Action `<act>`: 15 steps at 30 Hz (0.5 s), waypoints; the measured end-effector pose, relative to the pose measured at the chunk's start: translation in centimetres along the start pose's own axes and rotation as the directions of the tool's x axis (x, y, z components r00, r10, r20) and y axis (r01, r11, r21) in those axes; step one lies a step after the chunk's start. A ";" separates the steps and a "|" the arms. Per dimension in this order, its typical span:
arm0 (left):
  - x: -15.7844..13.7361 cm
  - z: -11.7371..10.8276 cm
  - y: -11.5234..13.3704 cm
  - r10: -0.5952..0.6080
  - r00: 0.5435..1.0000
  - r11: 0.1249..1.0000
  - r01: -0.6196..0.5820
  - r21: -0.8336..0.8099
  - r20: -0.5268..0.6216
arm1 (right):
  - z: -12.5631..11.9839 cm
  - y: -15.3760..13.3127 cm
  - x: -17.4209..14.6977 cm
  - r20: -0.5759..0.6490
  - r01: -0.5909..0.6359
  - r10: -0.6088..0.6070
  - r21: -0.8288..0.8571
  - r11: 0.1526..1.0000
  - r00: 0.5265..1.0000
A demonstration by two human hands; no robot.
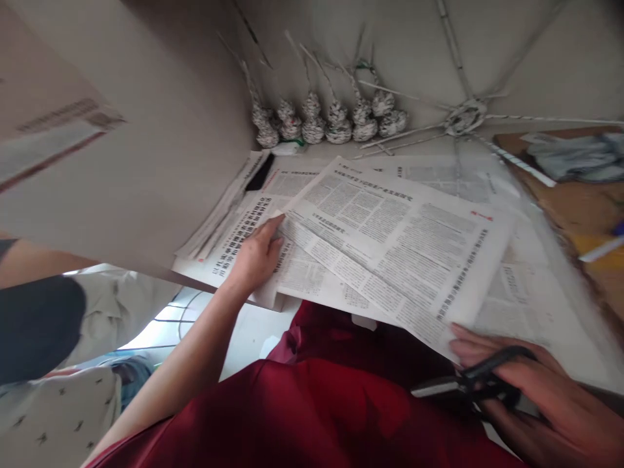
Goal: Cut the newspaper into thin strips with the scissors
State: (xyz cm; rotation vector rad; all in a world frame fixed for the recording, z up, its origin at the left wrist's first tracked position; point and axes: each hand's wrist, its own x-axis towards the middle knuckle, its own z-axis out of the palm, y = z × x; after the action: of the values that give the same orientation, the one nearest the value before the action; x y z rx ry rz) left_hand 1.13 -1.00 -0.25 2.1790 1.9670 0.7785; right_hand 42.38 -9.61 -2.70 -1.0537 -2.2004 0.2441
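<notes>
A newspaper sheet (390, 227) lies at a slant over other printed pages, with a crease running along its near side. At its left corner is my left hand (260, 253), thumb and fingers closed on the edge. My right hand (531, 383) grips black-handled scissors (468, 383), whose blades point left past the near edge of the table. The fingertips of that hand also touch the sheet's near right corner. Which fingers pass through the scissor loops is hard to make out.
Several gourd-shaped woven paper pieces (338, 123) line the wall, beside a star-like woven piece (465, 117) with long paper rods. A paper stack with a dark object (260, 172) is at left, next to a white panel (160, 162). Cardboard (560, 188) lies right.
</notes>
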 end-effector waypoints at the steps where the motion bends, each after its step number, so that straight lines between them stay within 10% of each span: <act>1: -0.5 0.0 0.8 -0.012 0.998 0.999 0.009 -0.049 -0.055 | 0.0 -0.3 0.1 0.013 0.040 -0.040 -0.019 0.999 0.999; 3: -1.7 0.0 3.1 -0.086 0.994 0.962 0.065 -0.264 -0.066 | 0.1 -0.8 0.1 -0.018 0.084 -0.084 0.001 0.996 0.996; 5: -3.1 -0.2 5.7 -0.090 0.970 0.812 0.203 -0.546 0.227 | 0.3 -1.1 0.0 -0.041 0.084 -0.083 0.027 0.996 0.996; 8: -4.6 -0.2 9.1 0.160 0.711 0.534 0.522 -0.665 0.685 | 0.4 -1.4 0.0 -0.062 0.070 -0.066 0.057 0.996 0.996; 10: -5.1 0.2 10.4 0.251 0.592 0.425 0.643 -0.636 0.766 | 0.3 -1.5 0.2 -0.066 0.089 -0.086 0.054 0.995 0.994; 15: -4.9 1.7 11.8 0.378 0.474 0.234 0.782 -0.577 0.795 | -0.3 -2.0 1.2 -0.011 0.152 -0.152 0.010 0.988 0.988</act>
State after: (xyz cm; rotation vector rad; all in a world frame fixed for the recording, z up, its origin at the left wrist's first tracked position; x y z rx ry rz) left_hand 12.33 -7.12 1.58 0.9157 0.7213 0.3991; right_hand 40.85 -10.07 -1.04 -0.8742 -2.2545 0.1816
